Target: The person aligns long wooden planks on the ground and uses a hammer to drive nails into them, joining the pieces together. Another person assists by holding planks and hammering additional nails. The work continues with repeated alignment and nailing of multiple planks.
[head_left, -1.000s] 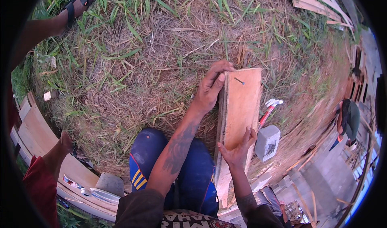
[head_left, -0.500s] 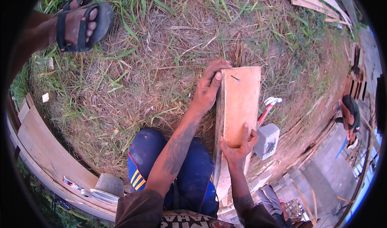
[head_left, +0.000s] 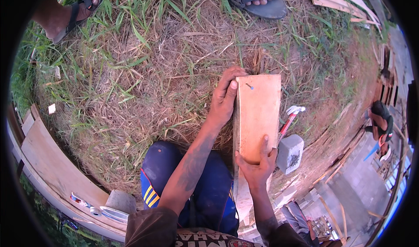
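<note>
A pale wooden board (head_left: 259, 116) lies lengthwise in front of me on top of other timber, part of which shows along its left side. Near the board's far left corner a nail (head_left: 249, 86) stands slanted, partly driven in. My left hand (head_left: 223, 99) wraps round the far left edge, thumb on top. Lower down, my right hand (head_left: 258, 165) spans the board's width, thumb at the left edge, index finger along the surface and other fingers curled at the right edge. To the right, a hammer (head_left: 290, 118) with a red handle rests against a grey block (head_left: 290, 154).
Another person's sandalled feet stand at the top, one foot (head_left: 257, 1) beyond the board. Loose planks (head_left: 334, 1) lie at the far right. A curved panel (head_left: 52, 151) is at left, near a grey container (head_left: 121, 201). Another person crouches (head_left: 380, 122) at right.
The other person has stepped to the right, so one foot is now at the top middle. The board has shifted slightly left, both my hands staying on it.
</note>
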The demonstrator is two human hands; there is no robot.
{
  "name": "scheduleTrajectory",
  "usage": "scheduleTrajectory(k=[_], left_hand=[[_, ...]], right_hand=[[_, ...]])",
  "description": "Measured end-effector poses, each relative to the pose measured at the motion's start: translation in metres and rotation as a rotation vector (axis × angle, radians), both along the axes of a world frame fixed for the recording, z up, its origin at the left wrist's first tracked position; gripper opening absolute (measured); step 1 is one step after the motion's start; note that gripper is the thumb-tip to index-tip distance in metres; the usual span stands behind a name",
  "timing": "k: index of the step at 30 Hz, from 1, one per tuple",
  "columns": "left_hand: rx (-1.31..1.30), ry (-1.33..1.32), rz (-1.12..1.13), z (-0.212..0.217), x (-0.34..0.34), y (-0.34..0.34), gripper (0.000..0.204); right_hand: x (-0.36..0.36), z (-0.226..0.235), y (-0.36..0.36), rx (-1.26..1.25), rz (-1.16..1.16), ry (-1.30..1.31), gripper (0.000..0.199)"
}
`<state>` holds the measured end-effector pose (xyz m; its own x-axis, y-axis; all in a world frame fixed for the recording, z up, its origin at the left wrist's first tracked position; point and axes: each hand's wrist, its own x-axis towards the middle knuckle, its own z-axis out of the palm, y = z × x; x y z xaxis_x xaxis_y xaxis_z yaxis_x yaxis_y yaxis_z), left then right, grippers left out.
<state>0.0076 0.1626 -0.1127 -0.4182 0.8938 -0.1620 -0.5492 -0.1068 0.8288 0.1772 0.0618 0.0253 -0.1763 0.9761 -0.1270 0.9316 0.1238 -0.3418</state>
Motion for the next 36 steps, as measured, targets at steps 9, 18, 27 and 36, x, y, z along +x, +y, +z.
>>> scheduleTrajectory(k=[9, 18, 27, 36], left_hand=[[-0.008, 0.033, 0.059, 0.008, 0.006, 0.002, 0.04], [-0.092, -0.014, 0.06, 0.018, 0.008, 0.007, 0.053], [-0.325, -0.393, -0.073, 0.017, -0.003, 0.025, 0.065], [-0.385, -0.078, -0.033, 0.019, 0.007, 0.023, 0.071]], right_hand=[[0.019, -0.045, -0.002, 0.029, 0.03, 0.079, 0.113], [-0.01, -0.007, -0.008, -0.038, -0.013, -0.088, 0.116], [0.003, -0.017, -0.003, -0.03, -0.006, 0.033, 0.112], [0.0, -0.01, -0.004, -0.076, -0.045, -0.018, 0.119]])
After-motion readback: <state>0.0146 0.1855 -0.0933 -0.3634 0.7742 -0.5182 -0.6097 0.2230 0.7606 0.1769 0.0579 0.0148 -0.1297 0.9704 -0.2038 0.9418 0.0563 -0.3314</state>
